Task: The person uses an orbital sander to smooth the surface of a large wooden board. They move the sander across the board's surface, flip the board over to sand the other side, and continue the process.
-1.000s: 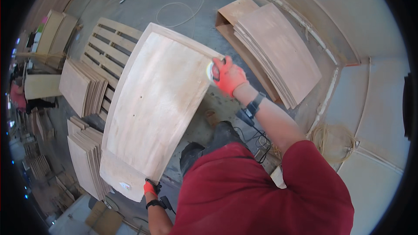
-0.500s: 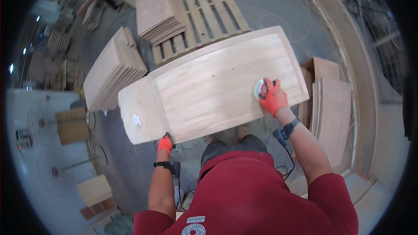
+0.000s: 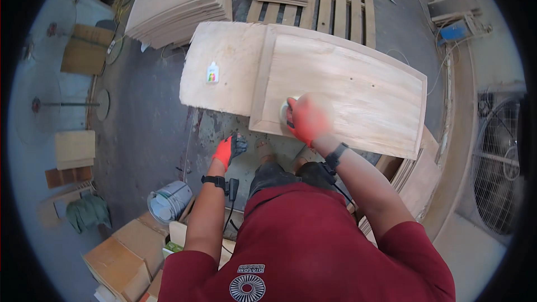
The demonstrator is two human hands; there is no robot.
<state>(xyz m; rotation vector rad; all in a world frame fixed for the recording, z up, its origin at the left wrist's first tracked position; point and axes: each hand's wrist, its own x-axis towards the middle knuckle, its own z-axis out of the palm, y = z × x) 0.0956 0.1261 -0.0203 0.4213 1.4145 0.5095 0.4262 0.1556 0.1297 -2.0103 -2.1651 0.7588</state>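
while your right hand (image 3: 311, 118) is bent over the round pad (image 3: 283, 113), gripping it, this pad is on the panel (image 3: 347, 92), near the corner at front left. the hand is blurred, so i see only the pale left edge of the pad beside the fingers.

the panel is under your grip and extends from it mostly to the right and away from you. its rim (image 3: 263, 89) passes just to the left of the pad. farther left of the grip, a rough sheet (image 3: 232, 39) sticks out past the rim, with a small white bottle (image 3: 212, 72) on it.

your left hand (image 3: 230, 150) is left of the grip and closer to your body, apart from the panel; whether its fingers are spread or closed, i cannot say.

beyond the grip, past the far edge of the panel, is a pallet (image 3: 358, 11). beyond and to the left is a stack (image 3: 179, 5) of boards. far to the right of the grip is a fan (image 3: 498, 168).
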